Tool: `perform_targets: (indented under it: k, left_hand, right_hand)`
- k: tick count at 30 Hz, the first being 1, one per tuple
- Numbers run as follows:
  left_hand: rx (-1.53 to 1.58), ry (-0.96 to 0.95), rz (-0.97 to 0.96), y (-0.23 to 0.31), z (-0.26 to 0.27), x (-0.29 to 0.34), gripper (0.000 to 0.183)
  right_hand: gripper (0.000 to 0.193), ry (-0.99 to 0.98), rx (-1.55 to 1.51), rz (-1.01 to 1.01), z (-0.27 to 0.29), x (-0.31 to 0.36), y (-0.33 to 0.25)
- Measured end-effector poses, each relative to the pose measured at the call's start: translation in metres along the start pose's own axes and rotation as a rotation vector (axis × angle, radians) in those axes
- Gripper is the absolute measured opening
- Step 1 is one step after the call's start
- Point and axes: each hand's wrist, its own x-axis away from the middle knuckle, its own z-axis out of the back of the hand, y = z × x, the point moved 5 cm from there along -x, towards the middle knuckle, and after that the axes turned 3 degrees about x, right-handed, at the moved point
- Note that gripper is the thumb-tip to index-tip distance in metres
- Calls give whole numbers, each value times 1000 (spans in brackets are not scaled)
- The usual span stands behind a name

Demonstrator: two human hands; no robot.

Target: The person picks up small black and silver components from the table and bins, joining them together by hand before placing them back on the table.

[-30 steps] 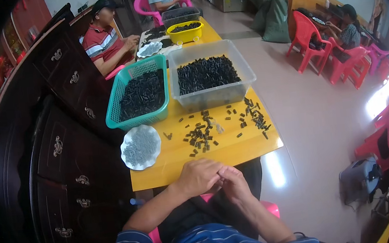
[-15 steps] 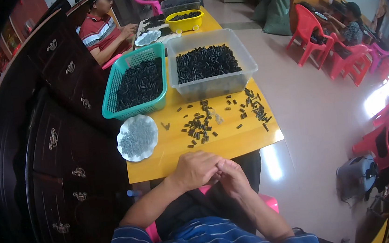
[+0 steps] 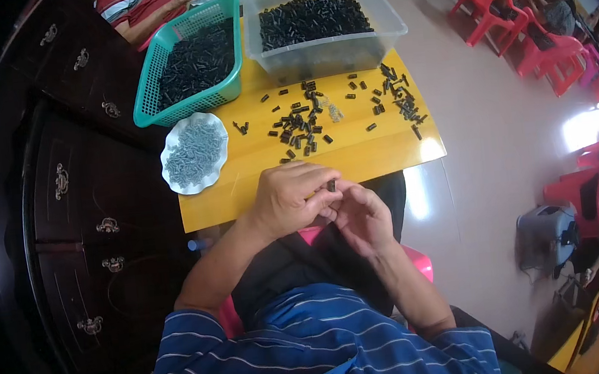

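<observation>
My left hand [image 3: 292, 196] pinches a small black cylindrical piece [image 3: 332, 185] between thumb and index finger, just in front of the table's near edge. Against it, my right hand [image 3: 366, 216] is turned palm up with its fingers apart, some fingertips tucked beneath the left hand. Beyond them, several short black tubes [image 3: 299, 126] lie loose on the yellow table [image 3: 242, 192]. A looser group of longer black pieces [image 3: 405, 101] lies by the right edge. On the left, a white scalloped plate [image 3: 170, 172] holds many small silvery screw-like parts [image 3: 195, 150].
A green basket [image 3: 139, 109] and a clear plastic bin [image 3: 330, 58], both filled with black pieces, stand at the back. Dark drawers [image 3: 106, 198] line the left. A person in a red striped shirt [image 3: 134, 8] sits far left. Red chairs [image 3: 488, 6] stand right.
The view has tipped downward, so the table sits higher in it. My hands have parted somewhat; the small black piece now shows at my left fingertips, and my right palm has opened.
</observation>
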Motion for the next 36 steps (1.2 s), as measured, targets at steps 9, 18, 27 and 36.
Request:
perform_targets:
  k: [9, 18, 27, 36]
  left_hand:
    - [148, -68, 77, -16, -6, 12, 33]
    - [175, -253, 134, -13, 12, 20, 34]
    - [53, -266, 395, -50, 54, 27, 12]
    - [-343, 425, 299, -71, 162, -21, 32]
  right_hand:
    - [26, 19, 161, -30, 2, -1, 4]
    - [36, 126, 434, -136, -26, 5, 5]
    - [23, 0, 795, -87, -10, 5, 23]
    - [24, -89, 771, -125, 3, 4, 36]
